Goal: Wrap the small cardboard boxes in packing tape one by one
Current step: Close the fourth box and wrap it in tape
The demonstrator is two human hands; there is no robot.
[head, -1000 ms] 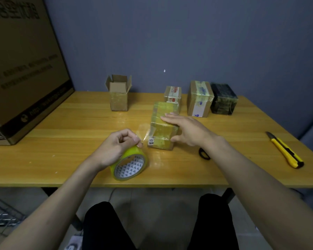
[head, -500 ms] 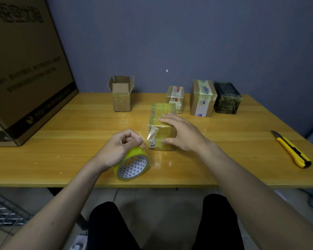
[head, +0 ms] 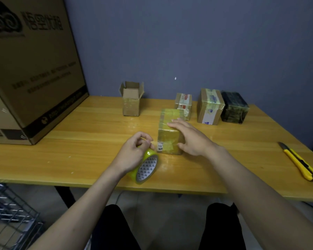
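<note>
- Head view: taped cardboard box (head: 170, 134) mid-table (head: 79, 156), pinned under flat, straight-fingered right hand (head: 190, 138).
- Left hand (head: 134, 154) curled round yellow tape roll (head: 146, 167), just beside box.
- Step: prob. mid-wrap; next needs roll pulled w/ tension.

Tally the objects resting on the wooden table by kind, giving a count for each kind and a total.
Small cardboard boxes: 5 (taped box under the right hand, open-topped box, red-labelled box, tall taped box, black-wrapped box)
Large brown cardboard cartons: 1
Yellow-green packing tape rolls: 1
Yellow utility knives: 1
Total: 8
</note>
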